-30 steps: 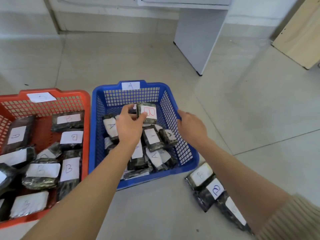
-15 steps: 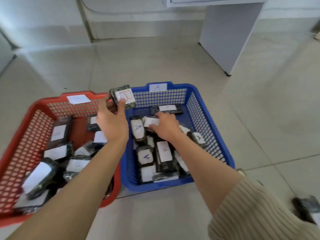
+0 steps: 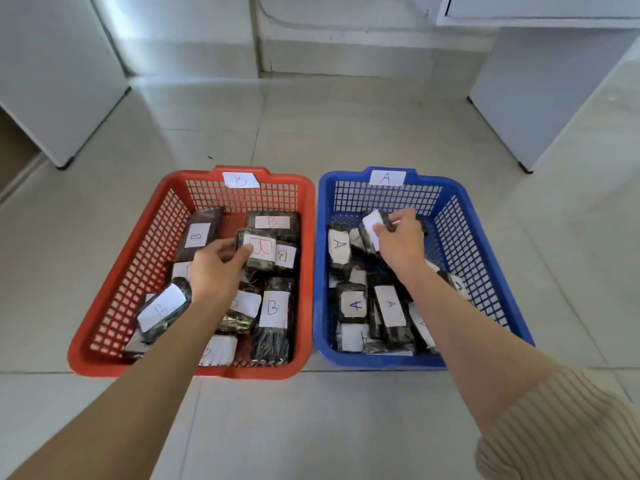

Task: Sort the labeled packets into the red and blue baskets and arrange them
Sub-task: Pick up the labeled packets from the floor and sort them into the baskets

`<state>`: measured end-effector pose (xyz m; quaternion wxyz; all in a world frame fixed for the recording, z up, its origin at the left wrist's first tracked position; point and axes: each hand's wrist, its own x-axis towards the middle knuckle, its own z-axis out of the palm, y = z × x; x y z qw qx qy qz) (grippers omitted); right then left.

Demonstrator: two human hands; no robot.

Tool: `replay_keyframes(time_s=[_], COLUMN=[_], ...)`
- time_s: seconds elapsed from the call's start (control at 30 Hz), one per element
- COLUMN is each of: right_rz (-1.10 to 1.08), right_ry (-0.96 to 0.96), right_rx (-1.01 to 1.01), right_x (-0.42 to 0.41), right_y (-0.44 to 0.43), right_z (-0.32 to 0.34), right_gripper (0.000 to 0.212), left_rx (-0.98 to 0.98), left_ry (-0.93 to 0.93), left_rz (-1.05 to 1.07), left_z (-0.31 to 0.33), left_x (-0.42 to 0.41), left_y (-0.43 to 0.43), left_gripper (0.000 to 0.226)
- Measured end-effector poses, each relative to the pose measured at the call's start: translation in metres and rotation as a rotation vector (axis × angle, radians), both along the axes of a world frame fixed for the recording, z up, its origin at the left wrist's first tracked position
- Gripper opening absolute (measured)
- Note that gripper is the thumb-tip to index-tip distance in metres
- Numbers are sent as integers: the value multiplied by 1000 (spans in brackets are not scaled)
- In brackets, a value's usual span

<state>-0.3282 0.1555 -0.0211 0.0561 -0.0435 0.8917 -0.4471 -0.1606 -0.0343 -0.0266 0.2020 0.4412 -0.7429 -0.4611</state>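
Observation:
A red basket tagged B sits on the floor at the left, holding several dark packets with white B labels. Beside it on the right stands a blue basket tagged A, filled with several A packets. My left hand is over the middle of the red basket, shut on a dark packet with a red B label. Inside the far part of the blue basket, my right hand grips a dark packet with a white label; its letter is hidden.
Both baskets rest side by side on pale floor tiles. A white cabinet stands at the far left and a grey desk leg panel at the far right. A wall runs along the back.
My left hand carried the red-B packet out of the blue basket, across the rim, down into the red basket. My right hand left the blue rim, reached in and took a packet.

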Motion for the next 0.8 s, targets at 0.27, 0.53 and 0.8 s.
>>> replay_keyframes(time_s=[0.27, 0.53, 0.8], right_rz=[267, 511, 619], right_ry=[95, 295, 443], right_rx=[-344, -31, 672], right_x=[32, 42, 34], right_y=[-61, -107, -121], right_z=[31, 19, 5], right_gripper=[15, 18, 29], left_rx=[-36, -46, -58], left_ry=[-181, -182, -182], left_rz=[-171, -289, -235], left_z=[3, 4, -4], left_x=[-1, 1, 0], left_y=[0, 2, 4], left_gripper=[47, 34, 29])
